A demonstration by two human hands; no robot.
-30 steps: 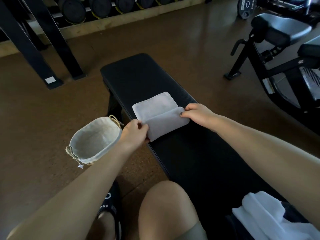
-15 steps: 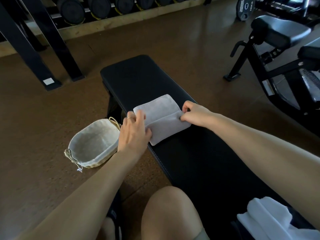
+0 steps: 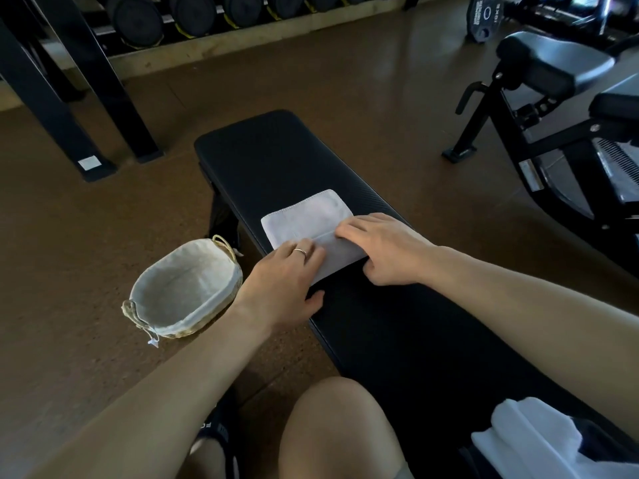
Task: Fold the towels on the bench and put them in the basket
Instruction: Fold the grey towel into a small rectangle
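A small grey towel point(image 3: 307, 219) lies folded on the black bench point(image 3: 276, 157), its near half doubled over the far half. My left hand point(image 3: 283, 281) lies flat on the towel's near left part, fingers straight, a ring on one finger. My right hand point(image 3: 383, 247) presses its straight fingers on the fold's edge at the right. The cloth-lined wicker basket point(image 3: 207, 307) stands on the floor left of the bench, with nothing inside. A bunched white towel point(image 3: 529, 440) lies on the bench at the bottom right.
My bare knee point(image 3: 339, 430) and a dark shoe point(image 3: 214, 433) are at the bottom. A black machine point(image 3: 553, 98) with a padded seat stands to the right. A black rack leg point(image 3: 69, 108) and a dumbbell rack point(image 3: 207, 15) are at the back left.
Both hands let go of the towel's pinched near corners and now lie flat on the fold. The near flap has come down onto the far half.
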